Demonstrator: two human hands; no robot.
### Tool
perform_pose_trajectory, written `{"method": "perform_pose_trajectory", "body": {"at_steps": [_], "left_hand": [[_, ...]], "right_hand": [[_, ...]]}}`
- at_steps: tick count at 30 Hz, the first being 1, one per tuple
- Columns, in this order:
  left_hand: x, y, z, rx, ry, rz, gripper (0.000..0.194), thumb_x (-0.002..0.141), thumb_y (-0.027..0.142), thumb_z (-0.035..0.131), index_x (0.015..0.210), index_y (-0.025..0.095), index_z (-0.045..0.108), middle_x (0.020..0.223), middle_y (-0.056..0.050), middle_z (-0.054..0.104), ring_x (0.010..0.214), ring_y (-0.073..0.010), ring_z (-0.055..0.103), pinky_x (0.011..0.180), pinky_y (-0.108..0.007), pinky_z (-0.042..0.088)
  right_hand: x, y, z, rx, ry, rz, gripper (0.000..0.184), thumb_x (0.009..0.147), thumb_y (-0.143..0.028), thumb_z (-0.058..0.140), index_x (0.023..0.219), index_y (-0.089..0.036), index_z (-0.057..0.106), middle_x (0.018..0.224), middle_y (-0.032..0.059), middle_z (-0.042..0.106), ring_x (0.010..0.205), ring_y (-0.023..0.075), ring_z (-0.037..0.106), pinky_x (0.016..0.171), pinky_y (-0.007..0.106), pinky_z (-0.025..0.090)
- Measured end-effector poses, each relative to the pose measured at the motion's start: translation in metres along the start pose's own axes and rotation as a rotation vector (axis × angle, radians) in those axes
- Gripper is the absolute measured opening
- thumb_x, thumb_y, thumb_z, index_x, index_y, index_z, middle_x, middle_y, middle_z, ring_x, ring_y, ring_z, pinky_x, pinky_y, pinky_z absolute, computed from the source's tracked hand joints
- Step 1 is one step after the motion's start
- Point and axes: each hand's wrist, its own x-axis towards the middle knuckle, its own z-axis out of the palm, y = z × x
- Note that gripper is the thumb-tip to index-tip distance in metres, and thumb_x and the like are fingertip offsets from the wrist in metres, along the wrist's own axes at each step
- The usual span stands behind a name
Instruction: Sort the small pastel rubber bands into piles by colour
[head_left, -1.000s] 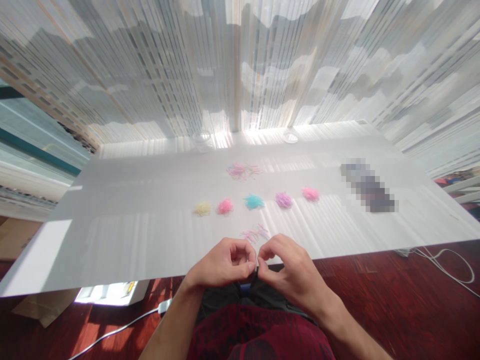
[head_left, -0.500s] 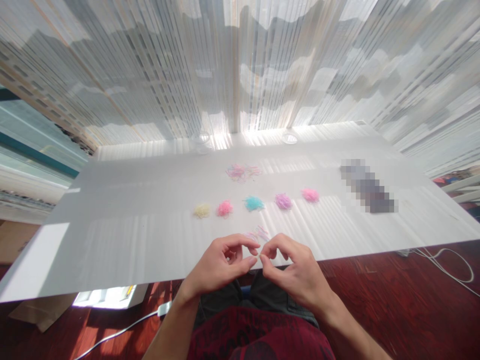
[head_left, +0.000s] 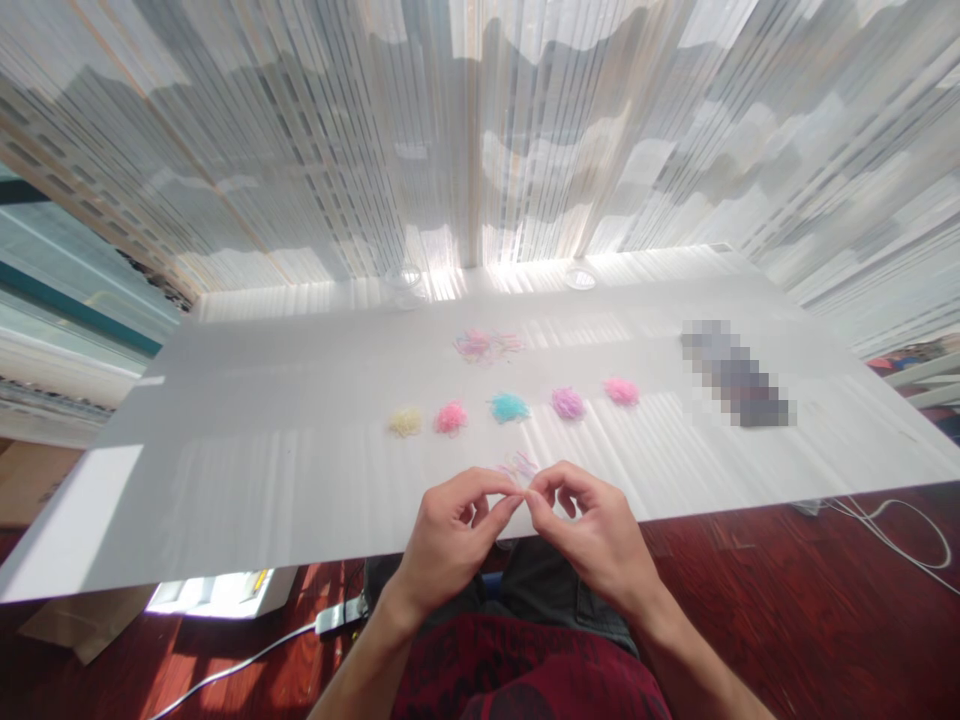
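My left hand (head_left: 450,530) and my right hand (head_left: 592,530) meet fingertip to fingertip over the near edge of the white table (head_left: 247,470), each in a pinch; what they pinch is too small to make out. Just beyond the fingertips lies a small scatter of thin pastel bands (head_left: 517,466). Further out, a row of sorted little heaps: yellow (head_left: 405,422), pink (head_left: 451,417), teal (head_left: 509,407), purple (head_left: 568,403) and another pink heap (head_left: 622,391). A mixed heap (head_left: 484,345) lies behind them.
Two clear round containers (head_left: 403,279) (head_left: 580,277) stand at the table's far edge by the sheer curtain. A blurred dark object (head_left: 735,375) lies at the right. White cables (head_left: 892,525) (head_left: 247,660) trail over the red wooden floor.
Both hands have moved slightly forward and up over the table edge, closer to the small scatter of bands, staying pinched together. The heaps have not moved.
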Motion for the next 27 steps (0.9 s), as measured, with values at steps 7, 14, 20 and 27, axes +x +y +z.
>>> {"method": "perform_pose_trajectory", "body": {"at_steps": [7, 14, 20, 27], "left_hand": [[-0.001, 0.002, 0.006, 0.036, 0.009, 0.099, 0.008, 0.097, 0.022, 0.066, 0.092, 0.018, 0.071, 0.095, -0.005, 0.072, 0.063, -0.0083, 0.055, 0.053, -0.018, 0.047], [-0.005, -0.007, 0.009, 0.174, 0.086, 0.292, 0.01, 0.096, 0.014, 0.065, 0.101, 0.02, 0.071, 0.102, -0.006, 0.072, 0.067, -0.0092, 0.061, 0.054, -0.019, 0.049], [-0.008, -0.013, 0.012, 0.271, 0.15, 0.399, 0.014, 0.093, 0.011, 0.068, 0.101, 0.022, 0.07, 0.105, -0.004, 0.07, 0.059, -0.0058, 0.053, 0.053, -0.018, 0.047], [-0.007, -0.012, 0.012, 0.221, 0.077, 0.324, 0.01, 0.095, 0.013, 0.065, 0.101, 0.021, 0.068, 0.104, -0.005, 0.067, 0.061, -0.0069, 0.051, 0.055, -0.02, 0.048]], "right_hand": [[-0.001, 0.0, -0.002, 0.021, -0.009, 0.004, 0.011, 0.086, -0.029, 0.065, 0.077, -0.022, 0.069, 0.074, 0.0, 0.068, 0.067, 0.0148, 0.058, 0.064, 0.026, 0.047], [-0.001, -0.003, -0.002, -0.023, 0.021, 0.003, 0.01, 0.083, -0.028, 0.066, 0.076, -0.022, 0.069, 0.071, -0.001, 0.066, 0.064, 0.014, 0.055, 0.061, 0.026, 0.046], [-0.001, -0.004, -0.005, 0.028, -0.043, 0.086, 0.013, 0.083, -0.031, 0.065, 0.075, -0.021, 0.068, 0.07, -0.0012, 0.065, 0.061, 0.0133, 0.054, 0.057, 0.025, 0.044], [-0.003, 0.001, 0.0, -0.158, 0.108, -0.175, 0.009, 0.084, -0.021, 0.062, 0.075, -0.022, 0.063, 0.071, -0.0004, 0.065, 0.066, 0.0153, 0.059, 0.064, 0.027, 0.048]]}}
